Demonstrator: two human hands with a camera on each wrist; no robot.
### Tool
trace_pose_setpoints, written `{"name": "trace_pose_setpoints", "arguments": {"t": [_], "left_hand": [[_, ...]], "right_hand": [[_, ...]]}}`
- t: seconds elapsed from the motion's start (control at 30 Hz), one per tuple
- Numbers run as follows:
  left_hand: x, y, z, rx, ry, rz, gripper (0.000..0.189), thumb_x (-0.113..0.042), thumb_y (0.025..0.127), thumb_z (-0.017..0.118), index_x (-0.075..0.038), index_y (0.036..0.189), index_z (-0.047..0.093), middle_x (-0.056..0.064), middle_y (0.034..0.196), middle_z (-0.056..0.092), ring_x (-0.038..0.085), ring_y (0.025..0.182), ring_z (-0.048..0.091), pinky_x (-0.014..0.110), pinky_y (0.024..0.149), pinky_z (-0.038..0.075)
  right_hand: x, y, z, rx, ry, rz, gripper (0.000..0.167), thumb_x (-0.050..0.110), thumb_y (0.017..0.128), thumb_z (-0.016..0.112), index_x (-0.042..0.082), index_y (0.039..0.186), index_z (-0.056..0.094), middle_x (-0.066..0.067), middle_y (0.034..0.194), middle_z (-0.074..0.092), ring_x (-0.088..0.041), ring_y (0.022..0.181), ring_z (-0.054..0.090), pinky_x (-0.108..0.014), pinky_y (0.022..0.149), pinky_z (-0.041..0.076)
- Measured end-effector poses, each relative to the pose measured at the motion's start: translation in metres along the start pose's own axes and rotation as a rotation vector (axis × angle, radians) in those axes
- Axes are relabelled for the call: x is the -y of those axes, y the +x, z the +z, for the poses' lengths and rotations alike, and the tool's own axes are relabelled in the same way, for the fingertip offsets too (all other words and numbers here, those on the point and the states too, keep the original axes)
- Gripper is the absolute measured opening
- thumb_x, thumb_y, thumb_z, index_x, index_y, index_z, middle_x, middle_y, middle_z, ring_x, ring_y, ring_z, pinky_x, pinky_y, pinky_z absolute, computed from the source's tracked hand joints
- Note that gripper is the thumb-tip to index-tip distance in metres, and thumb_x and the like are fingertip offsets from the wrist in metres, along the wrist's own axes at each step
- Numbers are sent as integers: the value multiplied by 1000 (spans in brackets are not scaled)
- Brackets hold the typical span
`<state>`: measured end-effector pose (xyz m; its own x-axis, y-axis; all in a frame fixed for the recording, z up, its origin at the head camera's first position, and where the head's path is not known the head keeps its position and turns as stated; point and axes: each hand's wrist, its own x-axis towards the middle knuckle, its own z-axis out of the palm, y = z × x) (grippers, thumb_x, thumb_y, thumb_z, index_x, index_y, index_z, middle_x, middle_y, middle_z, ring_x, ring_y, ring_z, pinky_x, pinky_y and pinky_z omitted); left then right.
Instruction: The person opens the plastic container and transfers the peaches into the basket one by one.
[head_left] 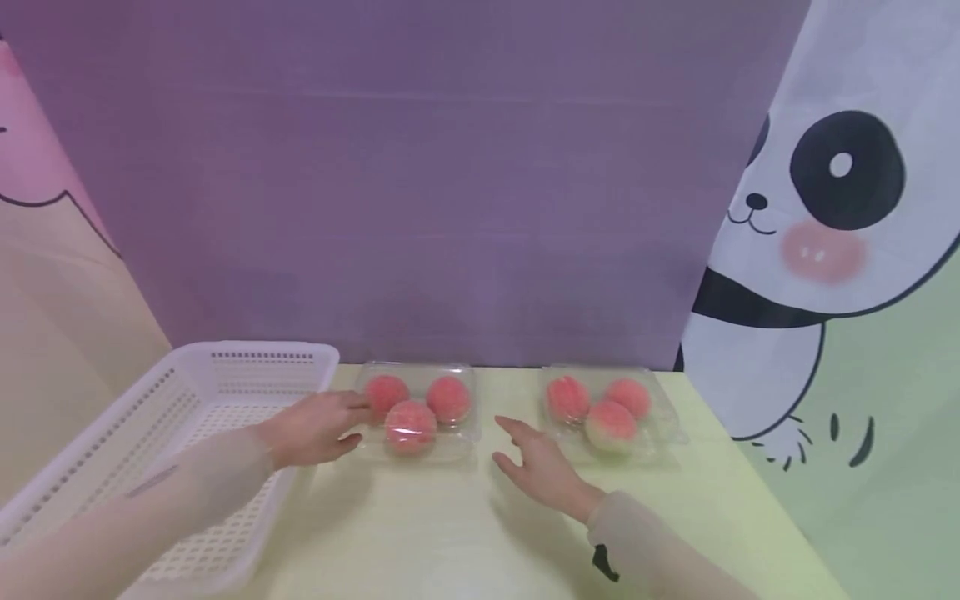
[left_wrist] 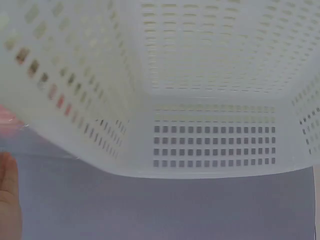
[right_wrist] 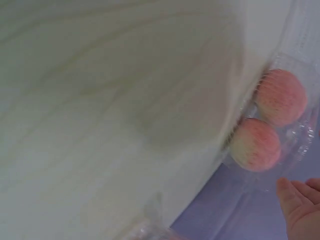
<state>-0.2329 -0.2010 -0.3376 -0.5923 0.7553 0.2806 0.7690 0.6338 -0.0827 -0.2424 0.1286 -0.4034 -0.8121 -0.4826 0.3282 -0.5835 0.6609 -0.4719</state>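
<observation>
Purple backdrop [head_left: 420,192] behind a pale yellow table [head_left: 427,533]. Looks like the reaching step, aimed at the box of peaches between the two hands, with no hold taken yet. At far left, a pink cartoon print [head_left: 37,142], then a white basket [head_left: 247,348] with rows of small holes, partly hidden by the left sleeve [head_left: 217,475] and filling most of the left wrist view. Next along, left hand [head_left: 318,425], fingers extended across to the box's left edge, thumb apart below, grip wide and holding nothing; contact with the plastic impossible to tell. Then the first clear box [head_left: 453,447], resting on the table near the backdrop, three pink peaches [head_left: 410,427] inside: right at the left fingertips, and near but apart from the right ones. Just past it, right hand [head_left: 543,475], thumb and fingers spread, likewise wide and without a load, pointing toward that same box. Calls next, presumably, for closing the gap on the right and bracing both sides evenly, with light pressure, thin plastic being apt to flex. Farther right, beyond the right hand, a second clear box [head_left: 663,417] with three more peaches [head_left: 611,425]; at far right, a cartoon panda print [head_left: 847,133].
</observation>
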Motion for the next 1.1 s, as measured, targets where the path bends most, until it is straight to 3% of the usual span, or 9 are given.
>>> {"name": "trace_pose_setpoints", "arguments": {"t": [0.1,0.17,0.33,0.53,0.8,0.97,1.1], "left_hand": [[5,2,9,69,-12,-68,39,-9,72,73,-2,108,62,15,113,60,31,103,58,43,84,51],[8,3,14,137,-29,-135,53,-13,73,74,3,118,54,23,127,51,38,116,50,48,90,47],[15,8,22,253,-46,-221,77,-20,73,75,8,133,37,31,141,31,45,129,31,52,98,40],[25,16,26,305,-17,-245,78,-25,76,73,11,133,35,33,142,26,46,131,25,51,105,31],[28,18,30,364,-94,-273,76,-24,79,69,12,135,31,34,143,21,46,132,23,52,108,26],[27,16,29,380,-58,-239,70,-26,84,64,10,135,33,33,142,26,45,131,27,52,105,30],[26,15,29,382,16,-169,63,-25,86,61,11,132,38,32,139,33,44,129,32,50,103,34]], "right_hand": [[-6,5,6,69,74,40,70,25,85,63,-1,141,29,-17,144,35,-33,124,45,-43,103,38],[-9,11,11,118,134,75,82,28,84,66,2,145,18,-15,150,23,-32,134,31,-45,109,29],[-15,30,26,181,258,180,100,34,79,70,5,147,2,-13,154,5,-30,139,14,-47,113,18],[-14,52,39,217,386,305,110,38,76,72,5,146,-7,-13,154,-6,-29,141,4,-47,114,12],[-10,61,46,208,468,336,113,31,74,75,3,145,-8,-16,153,-7,-32,141,2,-50,114,10],[-9,61,49,220,504,352,113,30,76,74,2,145,-10,-17,152,-10,-33,140,0,-52,113,7],[-10,62,51,244,521,362,110,32,79,70,4,144,-14,-15,152,-16,-32,140,-4,-52,113,4]]}}
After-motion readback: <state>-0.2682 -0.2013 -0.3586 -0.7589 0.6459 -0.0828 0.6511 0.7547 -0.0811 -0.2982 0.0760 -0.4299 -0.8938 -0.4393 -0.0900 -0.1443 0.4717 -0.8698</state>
